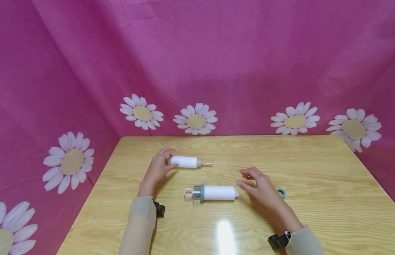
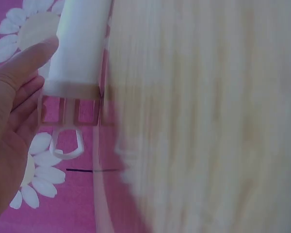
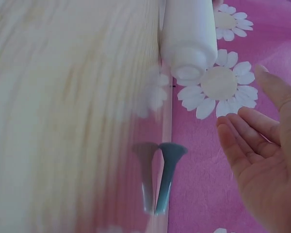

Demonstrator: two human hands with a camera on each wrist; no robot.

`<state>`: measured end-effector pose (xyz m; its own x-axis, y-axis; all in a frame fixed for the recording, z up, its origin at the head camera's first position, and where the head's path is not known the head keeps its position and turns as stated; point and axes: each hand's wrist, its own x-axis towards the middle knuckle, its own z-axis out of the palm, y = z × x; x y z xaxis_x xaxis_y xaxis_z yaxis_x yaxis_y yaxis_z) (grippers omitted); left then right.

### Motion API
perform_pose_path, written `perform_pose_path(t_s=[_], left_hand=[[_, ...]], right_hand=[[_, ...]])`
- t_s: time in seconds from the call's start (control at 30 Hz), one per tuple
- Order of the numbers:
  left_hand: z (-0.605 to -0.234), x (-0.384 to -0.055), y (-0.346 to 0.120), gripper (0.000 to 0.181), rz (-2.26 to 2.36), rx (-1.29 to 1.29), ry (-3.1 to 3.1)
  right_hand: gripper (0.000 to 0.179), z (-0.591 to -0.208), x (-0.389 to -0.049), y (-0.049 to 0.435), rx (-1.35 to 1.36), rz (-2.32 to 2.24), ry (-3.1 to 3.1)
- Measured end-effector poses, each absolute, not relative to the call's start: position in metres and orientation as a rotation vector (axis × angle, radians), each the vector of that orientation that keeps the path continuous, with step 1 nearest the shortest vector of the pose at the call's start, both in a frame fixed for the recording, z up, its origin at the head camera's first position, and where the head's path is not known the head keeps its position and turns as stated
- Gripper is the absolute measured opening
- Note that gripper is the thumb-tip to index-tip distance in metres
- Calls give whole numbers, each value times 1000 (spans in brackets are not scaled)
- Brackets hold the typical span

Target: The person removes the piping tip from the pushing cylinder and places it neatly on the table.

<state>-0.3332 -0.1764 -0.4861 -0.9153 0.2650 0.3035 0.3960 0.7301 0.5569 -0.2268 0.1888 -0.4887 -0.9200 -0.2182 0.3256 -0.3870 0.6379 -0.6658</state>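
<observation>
A beige-ended syringe (image 1: pixel 184 162) with a white barrel, loop-handled plunger and long thin nozzle lies sideways at the back. Its loop handle (image 2: pixel 68 144) shows in the left wrist view. My left hand (image 1: pixel 158 166) holds its plunger end, thumb on the near side of the barrel and fingers on the far side. Closer to me lies a second syringe (image 1: pixel 219 193), white with a teal collar and a short tip (image 3: pixel 188 70). Just right of that tip hovers my right hand (image 1: pixel 259 186), fingers loosely bent and nothing in it.
Behind my right hand, a small teal ring (image 1: pixel 281 193) with a flared rim sits on the wooden table (image 1: pixel 325 177). A magenta curtain (image 1: pixel 235 63) with white daisies hangs along the table's back and sides.
</observation>
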Motion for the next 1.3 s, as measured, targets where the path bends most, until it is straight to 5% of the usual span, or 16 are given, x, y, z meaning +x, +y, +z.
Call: perform_pose_path(t_s=[0.6, 1.3], left_hand=[[-485, -332, -187, 39, -1039, -559, -2822], [-466, -285, -175, 39, -1018, -653, -2683]], right_hand=[[34, -485, -226, 181, 551, 1187, -2630], [36, -487, -226, 175, 547, 1221, -2602]])
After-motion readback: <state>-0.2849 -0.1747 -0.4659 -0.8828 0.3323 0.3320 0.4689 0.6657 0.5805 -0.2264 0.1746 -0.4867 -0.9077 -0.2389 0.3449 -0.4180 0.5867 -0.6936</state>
